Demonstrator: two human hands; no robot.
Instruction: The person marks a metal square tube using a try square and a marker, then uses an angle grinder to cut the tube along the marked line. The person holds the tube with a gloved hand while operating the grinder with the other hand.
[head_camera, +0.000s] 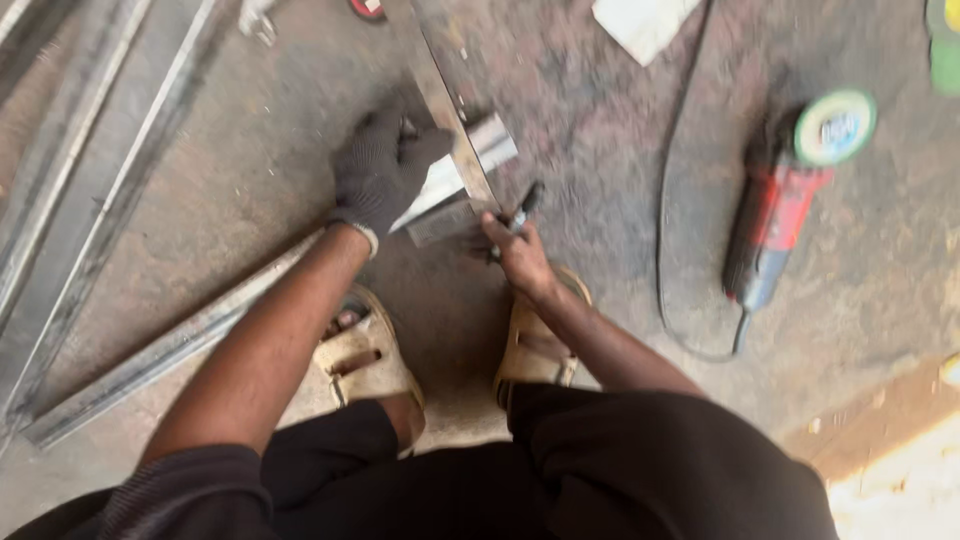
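My left hand (385, 165), in a dark knit glove, presses down on a flat metal square ruler (440, 95) laid across a long steel tube (150, 360) on the concrete floor. The tube's cut end (490, 140) shows just past the ruler. My bare right hand (520, 255) grips a black marker (523, 207) with its tip near the ruler's edge by the tube. I am crouched, with both sandalled feet under my arms.
A red and black angle grinder (775, 215) with a green-labelled disc lies at the right, its black cable (665, 200) looping across the floor. More steel tubes (90, 170) lie at the left. A pale sheet (640, 22) lies at the top.
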